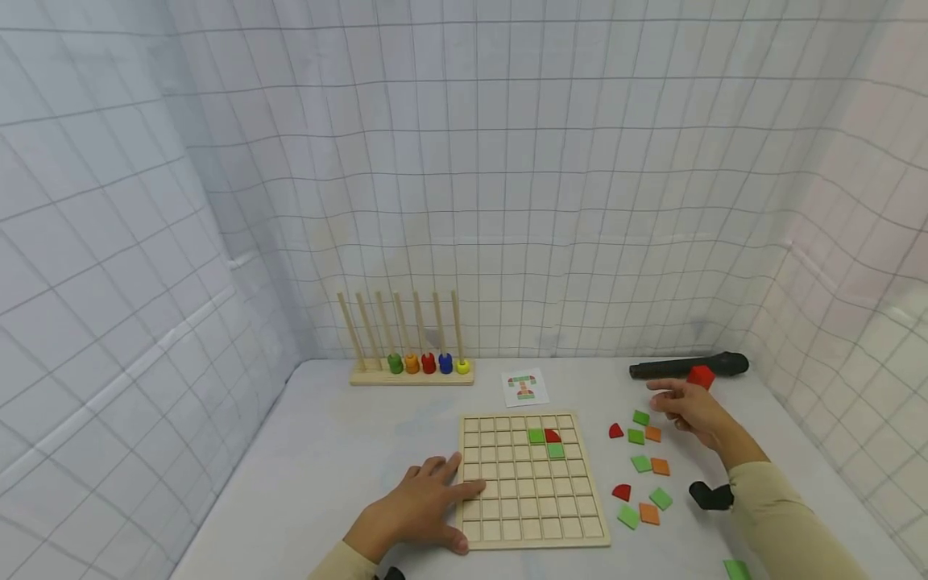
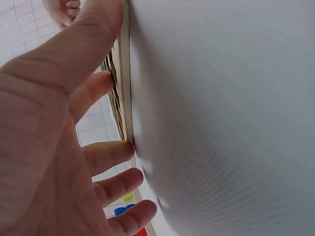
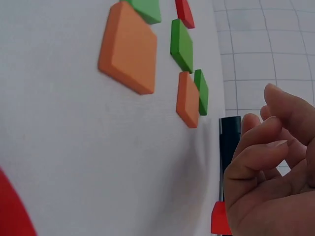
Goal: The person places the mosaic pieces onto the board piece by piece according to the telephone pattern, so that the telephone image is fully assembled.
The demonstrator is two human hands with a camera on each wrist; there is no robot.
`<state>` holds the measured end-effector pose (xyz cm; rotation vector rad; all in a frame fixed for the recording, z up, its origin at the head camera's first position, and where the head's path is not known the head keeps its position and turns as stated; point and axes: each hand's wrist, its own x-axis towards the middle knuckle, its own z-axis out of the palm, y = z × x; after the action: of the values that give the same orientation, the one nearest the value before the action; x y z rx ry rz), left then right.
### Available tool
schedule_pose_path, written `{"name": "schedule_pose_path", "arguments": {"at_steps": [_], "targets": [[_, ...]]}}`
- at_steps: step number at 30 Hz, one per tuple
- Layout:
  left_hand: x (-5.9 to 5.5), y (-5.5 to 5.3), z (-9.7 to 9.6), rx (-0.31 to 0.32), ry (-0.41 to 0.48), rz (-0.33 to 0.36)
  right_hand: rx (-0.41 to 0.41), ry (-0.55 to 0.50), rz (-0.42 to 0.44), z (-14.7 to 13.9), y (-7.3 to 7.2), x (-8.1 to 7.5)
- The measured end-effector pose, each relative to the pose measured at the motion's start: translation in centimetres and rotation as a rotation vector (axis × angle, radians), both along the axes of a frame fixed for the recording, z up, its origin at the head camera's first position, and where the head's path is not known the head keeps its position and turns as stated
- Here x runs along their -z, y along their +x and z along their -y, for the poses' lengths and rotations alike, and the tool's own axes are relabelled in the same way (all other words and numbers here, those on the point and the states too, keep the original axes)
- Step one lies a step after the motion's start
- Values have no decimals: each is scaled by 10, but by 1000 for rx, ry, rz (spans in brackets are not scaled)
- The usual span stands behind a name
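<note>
A wooden grid board (image 1: 532, 537) lies on the table with two green square tiles (image 1: 555, 450) and a red quarter-round tile (image 1: 552, 436) in its upper cells. My left hand (image 1: 424, 503) rests spread at the board's left edge; its thumb (image 2: 93, 34) and fingertips (image 2: 113, 151) are along the frame. Over the far end of the loose tiles hovers my right hand (image 1: 692, 409), holding nothing, index finger extended and the other fingers loosely bent. Below it lie loose green tiles (image 1: 635, 437), orange tiles (image 3: 130, 51) and red tiles (image 1: 622, 492).
Behind the board is a pattern card (image 1: 525, 388). A wooden peg stand (image 1: 412, 379) with colored beads is at the back left. At the back right lies a black microphone (image 1: 728, 363) with a red piece (image 1: 701, 375) beside it. Another green tile (image 1: 737, 569) lies at the front right.
</note>
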<state>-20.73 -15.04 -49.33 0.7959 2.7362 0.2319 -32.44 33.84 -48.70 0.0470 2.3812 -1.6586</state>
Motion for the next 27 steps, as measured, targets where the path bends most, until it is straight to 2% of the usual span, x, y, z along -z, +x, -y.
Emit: {"name": "schedule_pose_path", "arguments": {"at_steps": [4, 8, 16, 27], "targets": [[1, 0, 0, -2, 2, 6, 4, 44, 8, -4, -1, 12], [2, -1, -1, -5, 5, 12, -3, 121, 5, -4, -3, 16], [3, -1, -1, -5, 11, 15, -10, 293, -6, 10, -5, 20], [3, -1, 1, 17, 6, -6, -1, 417, -53, 25, -9, 19]]}}
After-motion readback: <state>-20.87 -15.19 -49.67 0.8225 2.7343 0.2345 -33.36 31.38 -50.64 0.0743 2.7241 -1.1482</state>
